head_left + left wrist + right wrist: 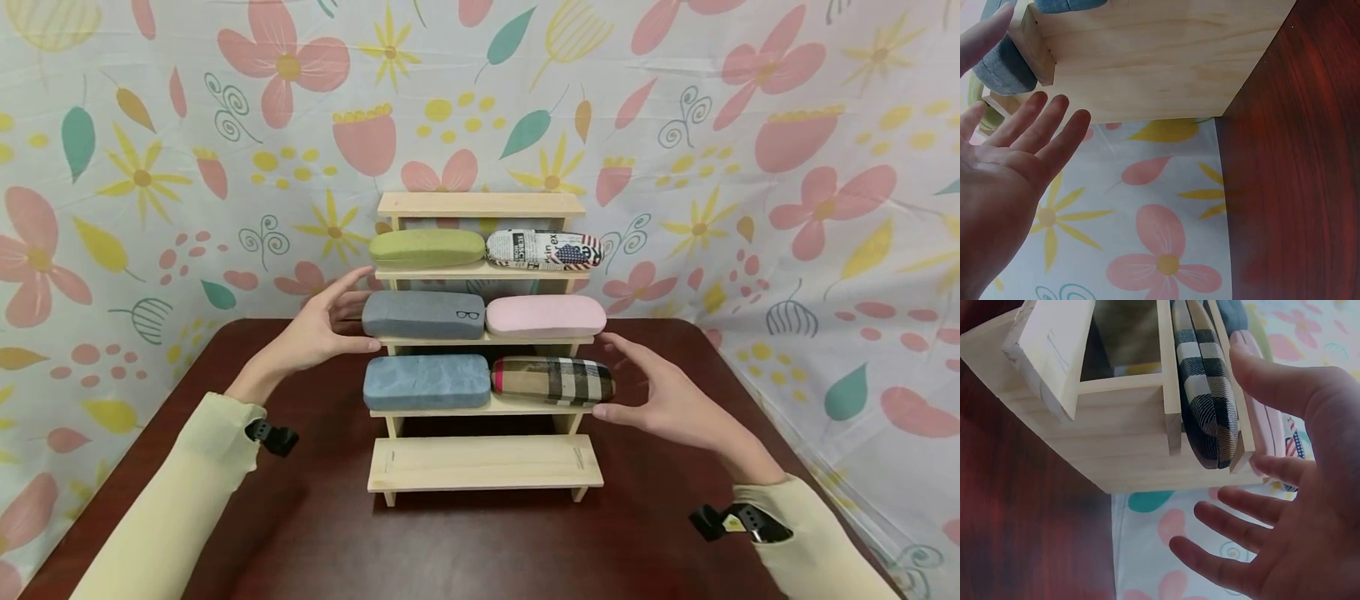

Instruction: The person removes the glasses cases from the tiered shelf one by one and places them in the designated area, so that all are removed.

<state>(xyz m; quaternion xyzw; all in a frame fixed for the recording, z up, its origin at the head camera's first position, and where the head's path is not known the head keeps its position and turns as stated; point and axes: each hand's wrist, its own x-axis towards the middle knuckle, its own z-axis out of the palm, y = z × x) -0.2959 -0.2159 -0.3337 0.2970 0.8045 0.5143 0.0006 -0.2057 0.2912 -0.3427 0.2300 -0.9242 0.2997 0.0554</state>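
Note:
My left hand [318, 329] is at the left end of a grey glasses case [412, 317] with a small glasses print, its thumb and fingers spread. In the left wrist view, the fingers are spread beside the rack, holding nothing. Over on the right side, my right hand [663, 392] has its fingers apart, near the ends of a plaid glasses case [551, 381] and a pink glasses case [546, 316]. The right wrist view shows its thumb [1260, 369] overlapping the pink case. A blue glasses case [426, 382] lies beside the plaid one.
A stepped wooden rack [483, 462] stands on a dark red-brown table [315, 517]. Its upper tier bears a green case [427, 248] and a newspaper-print case [543, 250]. Behind hangs a floral cloth [480, 100]. Each wrist wears a small black camera [279, 439].

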